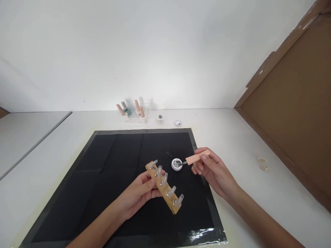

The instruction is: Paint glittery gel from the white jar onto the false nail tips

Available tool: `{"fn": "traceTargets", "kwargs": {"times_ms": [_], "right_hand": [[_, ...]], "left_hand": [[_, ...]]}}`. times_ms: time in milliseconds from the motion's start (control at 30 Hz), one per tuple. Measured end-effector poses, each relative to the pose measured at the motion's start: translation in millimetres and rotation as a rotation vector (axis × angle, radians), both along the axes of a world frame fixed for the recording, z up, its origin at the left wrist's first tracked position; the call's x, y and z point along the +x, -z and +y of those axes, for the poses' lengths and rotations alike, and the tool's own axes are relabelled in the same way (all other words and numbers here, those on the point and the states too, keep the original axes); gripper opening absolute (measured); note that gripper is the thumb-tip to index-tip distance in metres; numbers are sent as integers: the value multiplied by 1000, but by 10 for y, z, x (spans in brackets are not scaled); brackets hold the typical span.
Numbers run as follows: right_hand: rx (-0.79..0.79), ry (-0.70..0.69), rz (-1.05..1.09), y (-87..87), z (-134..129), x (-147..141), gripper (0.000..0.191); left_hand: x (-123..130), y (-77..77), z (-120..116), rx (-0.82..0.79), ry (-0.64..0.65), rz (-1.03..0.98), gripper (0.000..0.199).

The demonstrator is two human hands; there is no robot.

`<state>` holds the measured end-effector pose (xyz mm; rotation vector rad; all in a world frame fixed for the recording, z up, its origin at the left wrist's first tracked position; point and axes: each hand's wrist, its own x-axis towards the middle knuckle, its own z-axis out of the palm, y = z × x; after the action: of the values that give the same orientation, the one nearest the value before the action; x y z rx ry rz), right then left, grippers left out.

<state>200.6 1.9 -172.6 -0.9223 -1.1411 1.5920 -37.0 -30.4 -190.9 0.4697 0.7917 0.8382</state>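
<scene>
My left hand (141, 192) grips a wooden nail tip stand (165, 193), tilted above the black mat. Several clear nail tips (164, 179) stick up along it in a row. Between the thumb and fingers of my right hand (216, 170) is a nail polish brush (195, 158) with a peach handle. The brush's dark tip reaches into a small white jar (177, 165) that holds something silvery. The jar stands on the mat, just right of the wooden stand.
A black mat (121, 151) with taped edges lies on the white table. Behind it stand several polish bottles (143, 117), a small white bottle (160, 119) with a grey top, and a white lid (178, 123). Two small pale pieces (263, 164) lie at right, near a brown board (289, 96).
</scene>
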Motion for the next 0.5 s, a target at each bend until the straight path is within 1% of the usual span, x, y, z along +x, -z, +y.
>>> {"fn": "traceTargets", "kwargs": {"times_ms": [100, 167, 300, 500], "right_hand": [[8, -98, 99, -25, -41, -2, 16], [35, -131, 119, -33, -73, -8, 16], [67, -141, 39, -27, -138, -36, 18], [162, -193, -6, -22, -194, -69, 9]], "left_hand": [[36, -16, -26, 9, 30, 9, 30], [54, -10, -41, 27, 45, 10, 28], [69, 37, -59, 62, 75, 17, 28], [74, 77, -55, 90, 102, 33, 27]]}}
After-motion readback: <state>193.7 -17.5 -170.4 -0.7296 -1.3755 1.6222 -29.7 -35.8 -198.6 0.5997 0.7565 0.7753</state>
